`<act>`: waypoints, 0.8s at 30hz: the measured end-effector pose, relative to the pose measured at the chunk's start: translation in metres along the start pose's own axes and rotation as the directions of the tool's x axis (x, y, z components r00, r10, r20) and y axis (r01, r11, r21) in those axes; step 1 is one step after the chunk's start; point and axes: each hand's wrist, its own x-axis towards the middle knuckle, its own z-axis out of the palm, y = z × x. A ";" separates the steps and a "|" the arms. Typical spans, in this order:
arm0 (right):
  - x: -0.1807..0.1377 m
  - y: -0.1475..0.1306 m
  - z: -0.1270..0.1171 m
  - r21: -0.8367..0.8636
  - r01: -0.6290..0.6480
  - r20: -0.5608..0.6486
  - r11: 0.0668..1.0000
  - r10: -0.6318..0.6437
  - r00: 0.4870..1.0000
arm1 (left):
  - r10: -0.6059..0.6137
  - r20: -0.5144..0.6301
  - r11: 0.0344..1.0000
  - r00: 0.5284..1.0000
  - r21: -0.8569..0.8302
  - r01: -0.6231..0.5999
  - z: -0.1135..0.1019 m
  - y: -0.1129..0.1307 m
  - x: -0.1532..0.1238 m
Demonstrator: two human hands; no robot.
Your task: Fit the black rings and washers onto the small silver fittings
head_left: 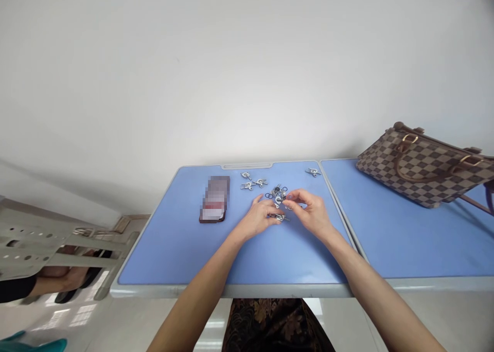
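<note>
My left hand (258, 219) rests at the middle of the blue desktop, its fingers closed round a small silver metal fitting (281, 217). Beside it, my right hand (310, 209) has thumb and forefinger pinched at the edge of a small pile of metal parts (277, 192); what lies between those fingertips is too small to make out. Silver pieces and dark rings (284, 189) make up the pile. Farther left lie several silver fittings (260, 182), and another silver fitting (313, 172) lies at the back right of the desk.
A phone (215, 200) with a blurred screen lies left of my hands. On the adjoining blue desk (409, 244) at right stands a brown checkered handbag (428, 164). A white wall (247, 74) rises behind. At lower left are a chair (27, 246) and part of another person.
</note>
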 end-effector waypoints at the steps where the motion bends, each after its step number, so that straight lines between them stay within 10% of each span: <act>1: 0.000 -0.001 0.000 -0.007 0.001 0.001 1.000 -0.001 1.000 | -0.002 0.002 1.000 1.000 0.001 0.002 0.000 0.000 0.000; 15: -0.004 -0.009 0.008 -0.129 -0.029 -0.093 0.991 0.017 0.995 | -0.005 -0.008 1.000 1.000 0.028 0.006 0.001 0.003 0.000; 24: -0.001 -0.001 0.002 0.184 -0.081 -0.231 0.980 0.123 0.965 | 0.020 -0.025 0.998 0.999 0.065 -0.019 -0.003 0.006 -0.004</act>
